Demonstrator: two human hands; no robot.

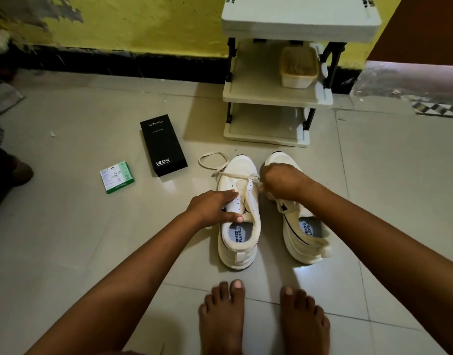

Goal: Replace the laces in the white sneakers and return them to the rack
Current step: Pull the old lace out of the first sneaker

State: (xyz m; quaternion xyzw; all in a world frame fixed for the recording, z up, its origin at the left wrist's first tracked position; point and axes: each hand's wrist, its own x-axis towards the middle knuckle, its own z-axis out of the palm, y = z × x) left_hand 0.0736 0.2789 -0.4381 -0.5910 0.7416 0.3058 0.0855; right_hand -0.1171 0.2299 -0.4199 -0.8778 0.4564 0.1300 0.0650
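Two white sneakers stand side by side on the tiled floor, toes toward the rack. My left hand (212, 206) holds the left sneaker (239, 242) by its eyelet flap, fingers on the side and thumb at the collar. A cream lace (213, 162) crosses its lowest eyelets and loops loose on the floor by the toe. My right hand (281, 181) pinches the lace's other end beside the tongue, and it hides the front of the right sneaker (306, 239), whose eyelets I cannot see.
A white three-tier shoe rack (256, 96) stands against the yellow wall, with a plastic container (298, 67) on its middle shelf. A black phone box (163, 144) and a small green-and-white box (117, 176) lie to the left. My bare feet (263, 319) are just behind the sneakers.
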